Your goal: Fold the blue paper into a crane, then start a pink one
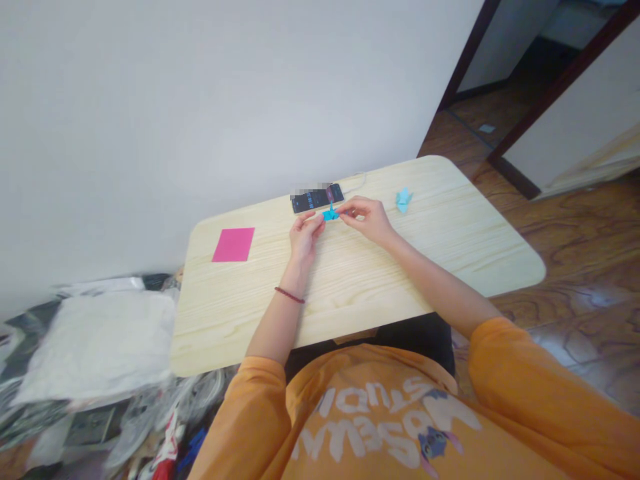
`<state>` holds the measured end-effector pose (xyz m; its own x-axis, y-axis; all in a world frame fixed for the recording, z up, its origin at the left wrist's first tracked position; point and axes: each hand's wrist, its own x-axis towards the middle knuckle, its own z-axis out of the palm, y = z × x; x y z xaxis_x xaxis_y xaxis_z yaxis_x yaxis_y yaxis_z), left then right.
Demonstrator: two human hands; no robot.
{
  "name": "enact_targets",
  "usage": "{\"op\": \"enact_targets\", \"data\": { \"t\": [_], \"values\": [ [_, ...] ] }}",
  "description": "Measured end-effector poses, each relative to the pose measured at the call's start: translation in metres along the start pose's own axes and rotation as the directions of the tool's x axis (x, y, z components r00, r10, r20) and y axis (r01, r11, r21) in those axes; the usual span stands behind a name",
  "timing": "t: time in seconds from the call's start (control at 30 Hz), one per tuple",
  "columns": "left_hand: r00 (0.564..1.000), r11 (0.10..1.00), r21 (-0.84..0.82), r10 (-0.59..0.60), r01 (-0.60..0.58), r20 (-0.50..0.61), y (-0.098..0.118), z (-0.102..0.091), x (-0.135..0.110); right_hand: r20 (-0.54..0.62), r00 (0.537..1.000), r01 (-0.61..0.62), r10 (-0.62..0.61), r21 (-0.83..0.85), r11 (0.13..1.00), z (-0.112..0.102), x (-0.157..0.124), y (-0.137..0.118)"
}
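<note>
Pointed blue origami figure (330, 213) pinched, grip closed, between left hand (306, 239) and right hand (363, 219).

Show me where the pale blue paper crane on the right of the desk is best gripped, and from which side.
Probably a fingertip pinch on the folded middle of the pale blue origami crane, coming from above: its pointed folds stick up and nothing crowds it on the wooden tabletop. The right hand, the nearer one, would come in from its left.
</note>
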<state>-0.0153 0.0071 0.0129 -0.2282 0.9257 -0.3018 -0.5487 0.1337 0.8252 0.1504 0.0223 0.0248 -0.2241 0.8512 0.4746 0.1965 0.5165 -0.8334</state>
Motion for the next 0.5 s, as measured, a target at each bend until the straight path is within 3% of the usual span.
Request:
{"op": "enact_targets", "data": {
  "t": [0.27,0.4,0.5],
  "values": [
    [0.997,0.998,0.058,-0.041,0.037,0.059,0.0051,-0.0006,-0.0022,-0.057,0.993,-0.096,0.099,0.056,0.994,-0.0005,0.0022,0.0048],
    [0.982,0.97,0.182,0.141,-0.163,0.125,0.0056,-0.0029,-0.0019,-0.039,0.976,-0.209,0.216,0.125,0.97,-0.0028,0.0044,0.0021],
    [0.951,0.933,0.254,0.195,-0.255,0.239,0.0063,-0.0033,-0.0019,0.133,0.946,-0.319,0.297,0.191,0.928,-0.0048,0.0054,-0.0011]
  ]
}}
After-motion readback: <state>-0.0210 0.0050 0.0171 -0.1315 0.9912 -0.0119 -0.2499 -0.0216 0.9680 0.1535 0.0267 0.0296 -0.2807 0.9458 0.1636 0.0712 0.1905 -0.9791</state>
